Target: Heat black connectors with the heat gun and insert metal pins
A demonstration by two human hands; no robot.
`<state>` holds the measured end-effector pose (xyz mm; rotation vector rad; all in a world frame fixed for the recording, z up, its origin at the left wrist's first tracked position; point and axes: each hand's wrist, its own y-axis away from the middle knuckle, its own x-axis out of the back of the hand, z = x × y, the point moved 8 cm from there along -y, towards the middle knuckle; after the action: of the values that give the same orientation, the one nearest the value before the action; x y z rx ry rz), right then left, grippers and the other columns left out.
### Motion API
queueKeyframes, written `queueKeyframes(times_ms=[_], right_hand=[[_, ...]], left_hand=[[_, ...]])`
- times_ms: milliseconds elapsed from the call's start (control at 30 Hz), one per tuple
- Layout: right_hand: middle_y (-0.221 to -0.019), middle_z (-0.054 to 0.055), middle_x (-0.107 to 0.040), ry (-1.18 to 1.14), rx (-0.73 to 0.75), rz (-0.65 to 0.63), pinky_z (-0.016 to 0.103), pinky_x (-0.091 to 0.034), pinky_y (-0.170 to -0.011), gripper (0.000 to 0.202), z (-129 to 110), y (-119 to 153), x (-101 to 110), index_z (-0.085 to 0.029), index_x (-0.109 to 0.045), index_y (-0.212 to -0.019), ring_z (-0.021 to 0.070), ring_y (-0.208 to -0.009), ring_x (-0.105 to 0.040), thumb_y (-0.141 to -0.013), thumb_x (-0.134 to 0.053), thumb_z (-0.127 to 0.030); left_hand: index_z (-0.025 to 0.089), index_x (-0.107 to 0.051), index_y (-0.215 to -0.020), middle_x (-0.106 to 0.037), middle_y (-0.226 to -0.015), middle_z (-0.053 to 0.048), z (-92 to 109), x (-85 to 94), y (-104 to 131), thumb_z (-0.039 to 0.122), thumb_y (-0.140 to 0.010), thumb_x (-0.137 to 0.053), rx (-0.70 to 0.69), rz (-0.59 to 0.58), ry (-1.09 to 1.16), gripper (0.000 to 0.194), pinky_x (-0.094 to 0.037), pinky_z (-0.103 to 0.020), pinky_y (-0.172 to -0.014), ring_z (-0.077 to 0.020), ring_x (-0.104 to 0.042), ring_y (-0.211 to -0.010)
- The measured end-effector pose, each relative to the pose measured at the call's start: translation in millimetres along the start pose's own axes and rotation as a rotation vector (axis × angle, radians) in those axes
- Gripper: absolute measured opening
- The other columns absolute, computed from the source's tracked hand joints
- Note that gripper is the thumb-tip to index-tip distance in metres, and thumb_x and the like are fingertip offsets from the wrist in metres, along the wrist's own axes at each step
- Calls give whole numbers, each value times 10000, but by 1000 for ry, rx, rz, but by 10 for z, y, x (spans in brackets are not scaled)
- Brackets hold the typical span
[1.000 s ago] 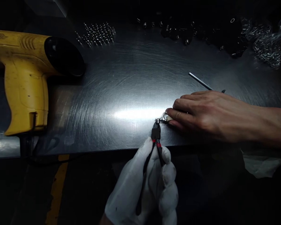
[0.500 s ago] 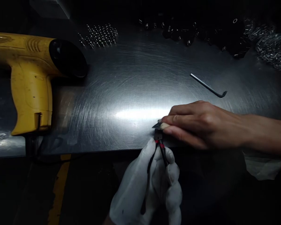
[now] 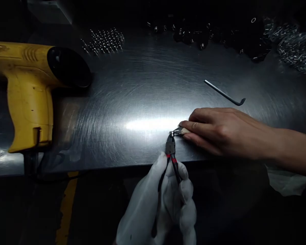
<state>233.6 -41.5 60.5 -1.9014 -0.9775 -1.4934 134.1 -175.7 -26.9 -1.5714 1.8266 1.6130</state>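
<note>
My left hand [image 3: 155, 204], in a white glove, is wrapped round a pair of pliers [image 3: 170, 148] with dark handles and red bands. The jaws point away from me over the bench edge. At their tip sits a small shiny metal piece [image 3: 171, 134], apparently gripped there. Bare, my right hand [image 3: 219, 131] rests on the bench with fingers closed round a small pointed metal tool [image 3: 177, 131] that has a pale part by the fingertips. The tool's tip meets or nearly meets the metal piece. Most of the tool is hidden under my fingers.
On the scratched metal bench [image 3: 132, 92] a yellow heat gun [image 3: 30, 85] lies left. Several small metal pins [image 3: 104, 41] stand at the back. An L-shaped hex key [image 3: 224, 93] lies beyond my right hand, with a heap of small metal parts [image 3: 294, 51] back right.
My right hand has shifted slightly right and the pointed tool has turned, its tip now beside the plier jaws. The shiny metal piece at the jaws has become plainly visible.
</note>
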Motion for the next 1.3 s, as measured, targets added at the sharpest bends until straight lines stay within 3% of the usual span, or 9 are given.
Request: queueKeyframes(times_ms=[133,400,567,700,833,1000,1300], right_hand=[[-989,100,-654,67,-4,-7,351,-454,-658,390,2,-6,-32,-132,-693,-1157,188,-783,-598,-1071,-386,-357],[-1009,97,-662,147,35,56,340,-453,-656,373,-31,12,-36,-125,-682,-1170,176,-750,-592,-1073,-394,-342],[-911,74,-644,241,70,67,364,-460,-645,365,-97,-12,-6,-108,-686,-1158,193,-724,-580,-1075,-388,-302],[-977,126,-671,352,125,25,382,-462,-643,326,-178,-1,-6,-81,-684,-1127,224,-779,-599,-1060,-401,-227],[-994,146,-669,400,138,-45,388,-454,-653,293,-228,3,-5,-76,-690,-1113,239,-812,-603,-1031,-425,-173],[-879,123,-640,456,148,-108,396,-395,-606,295,-255,-38,10,-87,-705,-1082,228,-711,-559,-1008,-432,-173],[-852,110,-623,365,146,-157,358,-396,-573,255,-201,-41,-47,-105,-689,-1001,202,-701,-535,-1017,-445,-180]], left_hand=[[186,-631,-987,-714,-749,-52,-5,-57,2,519,-979,-487,-79,-19,-33,363,-585,-382,-493,-232,-691,-539],[152,-636,-1026,-674,-690,-42,43,-68,76,543,-958,-535,-197,241,-164,409,-507,-285,-420,-164,-606,-444],[171,-633,-1015,-684,-697,-16,-2,-60,26,556,-956,-540,-192,170,-153,401,-533,-266,-430,-156,-636,-457],[165,-628,-1009,-647,-664,-10,40,-58,17,569,-966,-505,-243,232,-212,425,-516,-253,-386,-138,-595,-422],[148,-625,-943,-627,-693,-32,90,-191,6,611,-987,-376,-289,192,-346,528,-518,-294,-368,-150,-578,-435],[155,-611,-908,-598,-698,-7,119,-221,13,562,-979,-444,-333,212,-427,446,-501,-269,-366,-126,-550,-438],[156,-618,-902,-600,-696,-6,107,-213,12,560,-972,-461,-308,245,-450,439,-514,-286,-380,-135,-563,-452]])
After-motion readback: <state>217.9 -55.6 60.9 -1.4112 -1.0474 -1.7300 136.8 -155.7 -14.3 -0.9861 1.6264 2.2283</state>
